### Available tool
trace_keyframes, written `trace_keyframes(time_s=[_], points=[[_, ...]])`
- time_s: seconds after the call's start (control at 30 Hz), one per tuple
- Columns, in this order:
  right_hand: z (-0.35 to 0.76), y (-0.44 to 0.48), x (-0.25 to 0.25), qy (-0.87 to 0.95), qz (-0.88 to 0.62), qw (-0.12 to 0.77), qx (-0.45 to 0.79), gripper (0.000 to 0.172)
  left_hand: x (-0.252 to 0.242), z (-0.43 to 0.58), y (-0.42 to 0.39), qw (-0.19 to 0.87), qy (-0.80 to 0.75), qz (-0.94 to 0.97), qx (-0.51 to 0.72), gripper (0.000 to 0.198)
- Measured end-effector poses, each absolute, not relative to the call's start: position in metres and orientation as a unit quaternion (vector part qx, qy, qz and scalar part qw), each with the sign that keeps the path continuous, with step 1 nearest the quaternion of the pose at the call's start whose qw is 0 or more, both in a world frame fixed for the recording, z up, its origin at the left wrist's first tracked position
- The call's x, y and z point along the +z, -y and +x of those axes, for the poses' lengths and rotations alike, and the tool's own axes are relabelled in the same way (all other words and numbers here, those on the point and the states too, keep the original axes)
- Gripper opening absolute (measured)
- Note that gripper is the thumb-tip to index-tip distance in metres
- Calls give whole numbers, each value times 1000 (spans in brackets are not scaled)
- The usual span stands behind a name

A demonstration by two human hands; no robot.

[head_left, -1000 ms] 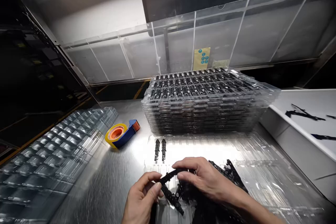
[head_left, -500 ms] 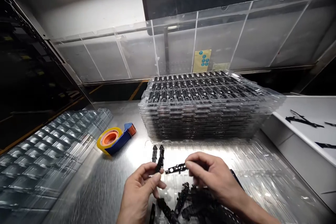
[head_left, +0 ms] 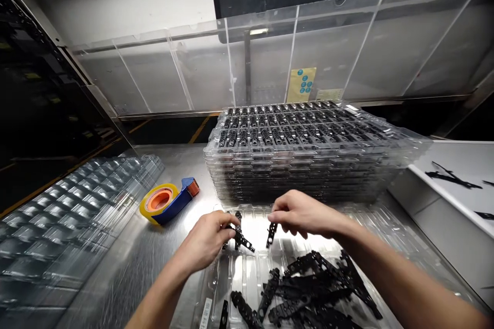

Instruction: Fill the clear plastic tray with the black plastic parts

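Observation:
My left hand (head_left: 210, 239) pinches a small black perforated plastic part (head_left: 244, 240), tilted down to the right over the near clear tray. Beside those fingers, black parts (head_left: 238, 221) sit upright in the tray's back left slots. My right hand (head_left: 299, 215) grips another black perforated part (head_left: 271, 235) at its upper end, and its lower end points toward the tray. A loose heap of black parts (head_left: 312, 288) lies on the tray (head_left: 237, 267) below my hands. Several single ones lie left of the heap.
Behind stands a tall stack of clear trays (head_left: 270, 164), the top one filled with black parts. A tape dispenser (head_left: 170, 203) and a stack of formed clear trays (head_left: 77, 216) are at left. On the right is a white bin (head_left: 455, 205) with a few black pieces.
My hands have moved apart and farther forward. The part in my right hand has swung from level to nearly upright, and the one in my left hand now slants down to the right.

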State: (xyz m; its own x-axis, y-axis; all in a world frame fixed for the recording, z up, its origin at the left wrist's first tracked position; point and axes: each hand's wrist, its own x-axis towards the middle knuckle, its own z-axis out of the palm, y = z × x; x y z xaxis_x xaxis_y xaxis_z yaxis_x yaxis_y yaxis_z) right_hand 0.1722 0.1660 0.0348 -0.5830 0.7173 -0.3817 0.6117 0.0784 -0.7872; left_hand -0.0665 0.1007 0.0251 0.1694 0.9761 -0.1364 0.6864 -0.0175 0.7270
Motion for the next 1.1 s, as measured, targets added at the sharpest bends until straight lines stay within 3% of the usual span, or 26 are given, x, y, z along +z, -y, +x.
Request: trace_keyframes(time_s=[0.1,0.23,0.37,0.47,0.53,0.7,0.87,1.1], points=[[153,-178,15,756,-464,6,463,24,27,-63,-132,371,-578,709,159,22],[138,-178,-6,780,-514,55,353,20,18,-50,-167,356,-564,737,111,11],[141,-161,-11,802,-522,78,278,39,4,-33,-168,281,-580,759,94,30],[145,-150,-12,828,-505,69,234,30,-4,-26,-150,208,-599,765,116,41],[145,-147,-13,839,-496,62,213,23,-9,-24,-137,178,-598,772,123,37],[150,-139,-8,851,-482,64,198,22,-21,-24,-122,106,-588,790,134,21],[194,-112,7,863,-445,72,228,24,-25,-26,-110,46,-601,783,155,20],[229,-89,-6,848,-473,90,220,11,-20,-23,-84,52,-586,800,118,21]])
